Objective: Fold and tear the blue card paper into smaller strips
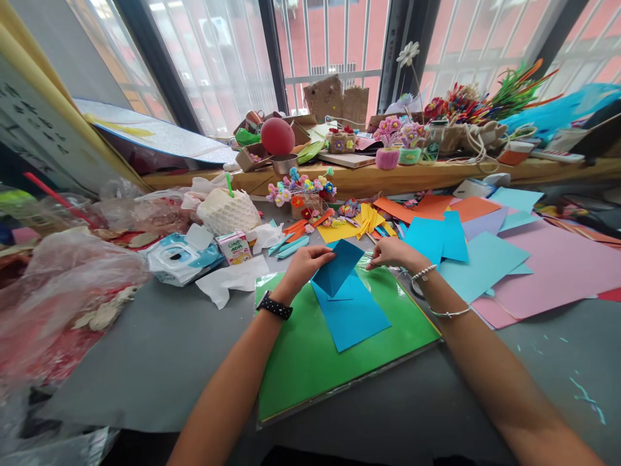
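Note:
My left hand (pixel 310 264) pinches a folded piece of blue paper (pixel 339 266) by its left edge, fingers closed, holding it raised and tilted. At the paper's right side my right hand (pixel 391 254) is closed around a slim metallic tool that looks like small scissors, mostly hidden by the fingers. Below both hands, a larger blue sheet (pixel 356 317) with a crease or slit near its top lies on a green board (pixel 301 369) in a clear plastic cover.
Coloured paper sheets, including a pink sheet (pixel 572 272), spread to the right. A wipes pack (pixel 182 259), a small carton (pixel 234 248) and tissue (pixel 233 281) lie left. Behind stand a flower basket (pixel 303 194) and a wooden ledge (pixel 339 180) crowded with crafts. Plastic bags (pixel 72 272) fill the far left.

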Available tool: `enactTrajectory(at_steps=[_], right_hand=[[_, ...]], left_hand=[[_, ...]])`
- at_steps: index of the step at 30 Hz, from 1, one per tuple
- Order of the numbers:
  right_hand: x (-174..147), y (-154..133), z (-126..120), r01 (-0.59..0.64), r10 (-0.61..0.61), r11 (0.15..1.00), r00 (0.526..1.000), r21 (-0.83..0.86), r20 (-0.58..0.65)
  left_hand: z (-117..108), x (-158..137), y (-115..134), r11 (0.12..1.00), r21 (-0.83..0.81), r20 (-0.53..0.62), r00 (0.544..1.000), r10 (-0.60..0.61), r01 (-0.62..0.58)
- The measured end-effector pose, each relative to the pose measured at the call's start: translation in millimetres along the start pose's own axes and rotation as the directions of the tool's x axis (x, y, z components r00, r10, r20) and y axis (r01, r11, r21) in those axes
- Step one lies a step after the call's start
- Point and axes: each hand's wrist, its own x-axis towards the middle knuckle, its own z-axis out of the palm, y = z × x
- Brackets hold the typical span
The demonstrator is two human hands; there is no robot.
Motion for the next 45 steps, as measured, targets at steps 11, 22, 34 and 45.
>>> enactTrajectory(at_steps=[11,22,34,45], right_hand=[[-18,-34,-18,0.336,-0.246,0.839,0.936,0.428,-0.251],[-25,-53,-16,0.404,-0.268,0.89,0.839,0.211,-0.474],[-26,-23,-34,0.304,-0.019,0.878,0.794,0.37,-0.607],[-13,-47,-8,0.43,0.22,0.552,0.751,0.715,-0.622]], left_hand=[[0,-4,4,0.998,0.057,0.036,0.999,0.039,-0.041],[-2,-2,6,0.998,0.025,0.012,0.998,0.063,-0.063],[-10,0,5,0.982,-0.187,-0.143,0.99,0.008,-0.035],[4,-4,10,0.973,-0.215,0.164,0.985,-0.046,0.081]])
